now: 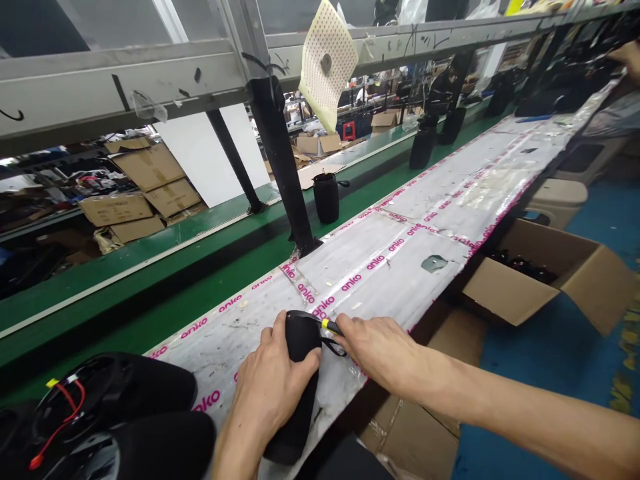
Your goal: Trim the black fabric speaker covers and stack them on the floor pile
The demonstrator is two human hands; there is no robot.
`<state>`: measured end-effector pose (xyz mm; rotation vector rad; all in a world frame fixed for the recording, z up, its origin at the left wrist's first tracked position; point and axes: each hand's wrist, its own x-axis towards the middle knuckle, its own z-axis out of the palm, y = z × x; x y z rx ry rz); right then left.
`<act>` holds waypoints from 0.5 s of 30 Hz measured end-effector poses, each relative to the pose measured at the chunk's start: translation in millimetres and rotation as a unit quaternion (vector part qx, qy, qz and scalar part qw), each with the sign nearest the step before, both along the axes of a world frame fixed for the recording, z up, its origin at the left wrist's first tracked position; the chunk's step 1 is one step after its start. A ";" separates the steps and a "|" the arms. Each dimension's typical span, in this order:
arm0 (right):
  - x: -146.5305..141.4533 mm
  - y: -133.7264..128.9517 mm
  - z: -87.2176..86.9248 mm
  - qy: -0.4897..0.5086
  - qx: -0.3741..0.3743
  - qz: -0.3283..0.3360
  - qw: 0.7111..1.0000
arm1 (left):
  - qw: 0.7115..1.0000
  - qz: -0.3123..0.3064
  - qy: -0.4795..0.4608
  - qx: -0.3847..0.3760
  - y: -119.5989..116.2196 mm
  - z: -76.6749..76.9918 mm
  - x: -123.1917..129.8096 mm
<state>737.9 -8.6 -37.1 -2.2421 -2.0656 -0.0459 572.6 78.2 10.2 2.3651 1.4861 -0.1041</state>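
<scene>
A black fabric-covered cylindrical speaker (299, 407) lies tilted on the work surface in front of me. My left hand (273, 377) is wrapped round its side, thumb across the front. My right hand (373, 347) grips a small hand tool with a black-and-yellow handle (330, 326); its thin dark end reaches the speaker's top rim, and its exact kind cannot be made out. Below the tool, a black strap loop (334, 347) sticks out from the speaker. At lower left sit other black speaker bodies (150, 387), one with red wires (73, 407) coming out of its open end.
The bench (380, 260) is covered in white sheeting with pink-lettered tape. Beyond it runs a green conveyor (220, 280) carrying more black cylinders (327, 200). A black post (283, 167) rises at the bench edge. An open carton (545, 267) stands right, below bench level.
</scene>
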 end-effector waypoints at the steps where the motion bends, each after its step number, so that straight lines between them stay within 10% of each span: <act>1: -2.8 1.5 0.1 0.004 -0.006 -0.008 1.000 | 1.000 -0.002 -0.005 -0.006 2.3 -0.2 -1.3; 15: -4.8 17.1 -2.0 0.062 0.032 0.028 0.997 | 0.997 -0.018 -0.062 -0.039 20.7 5.7 -8.6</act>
